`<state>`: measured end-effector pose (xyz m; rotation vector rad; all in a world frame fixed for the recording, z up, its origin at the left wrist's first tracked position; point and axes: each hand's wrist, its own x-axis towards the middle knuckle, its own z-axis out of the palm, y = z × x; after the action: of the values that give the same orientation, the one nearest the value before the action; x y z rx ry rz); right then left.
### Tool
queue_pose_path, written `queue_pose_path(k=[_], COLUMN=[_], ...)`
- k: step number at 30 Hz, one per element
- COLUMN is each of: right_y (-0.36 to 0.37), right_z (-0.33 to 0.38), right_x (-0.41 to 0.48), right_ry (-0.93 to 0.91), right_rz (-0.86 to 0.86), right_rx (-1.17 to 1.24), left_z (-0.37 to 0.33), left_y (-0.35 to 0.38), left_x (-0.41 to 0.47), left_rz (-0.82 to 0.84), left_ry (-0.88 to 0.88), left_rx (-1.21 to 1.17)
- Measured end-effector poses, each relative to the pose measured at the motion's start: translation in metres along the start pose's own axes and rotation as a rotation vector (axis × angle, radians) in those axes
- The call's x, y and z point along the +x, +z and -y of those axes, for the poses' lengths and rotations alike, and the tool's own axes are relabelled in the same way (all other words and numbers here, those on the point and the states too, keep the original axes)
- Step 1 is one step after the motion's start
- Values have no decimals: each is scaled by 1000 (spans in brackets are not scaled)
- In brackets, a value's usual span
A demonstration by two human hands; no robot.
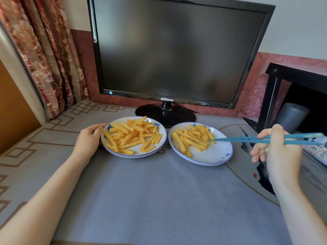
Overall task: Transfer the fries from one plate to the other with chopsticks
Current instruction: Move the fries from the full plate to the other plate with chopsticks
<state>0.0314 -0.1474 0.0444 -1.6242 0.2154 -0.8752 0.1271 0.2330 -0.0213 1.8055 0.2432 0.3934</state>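
Note:
Two white plates with blue rims sit side by side on the table. The left plate (134, 154) carries a big heap of crinkle-cut fries (132, 136). The right plate (217, 152) holds a smaller heap of fries (192, 138) on its left half. My left hand (89, 138) rests against the left plate's left rim, fingers curled on the edge. My right hand (277, 151) grips a pair of blue chopsticks (247, 139) that point left. Their tips touch the fries at the right side of the right plate's heap. I cannot tell whether a fry is pinched.
A black monitor (173, 50) stands on its base just behind the plates. A black shelf (276, 96) with a grey cylinder (292, 115) sits at the right, and papers (316, 152) lie by my right hand. Curtains (49, 55) hang at the left. Grey patterned tablecloth (159, 200) spreads in front.

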Motion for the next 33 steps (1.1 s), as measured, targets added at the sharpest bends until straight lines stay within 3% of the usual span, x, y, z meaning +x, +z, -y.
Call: queue_pose_path(k=[11, 20, 33], right_y=[15, 67, 108], right_z=[22, 21, 18], right_x=[-10, -36, -34], right_ry=[-115, 33, 79], right_rz=[83, 387, 522], right_rx=[75, 145, 111], left_z=[-2, -1, 1], left_y=[2, 2, -2], left_x=[-1, 0, 3], left_rz=[-20, -27, 1], left_ry=[2, 2, -7], left_rx=[-6, 10, 26])
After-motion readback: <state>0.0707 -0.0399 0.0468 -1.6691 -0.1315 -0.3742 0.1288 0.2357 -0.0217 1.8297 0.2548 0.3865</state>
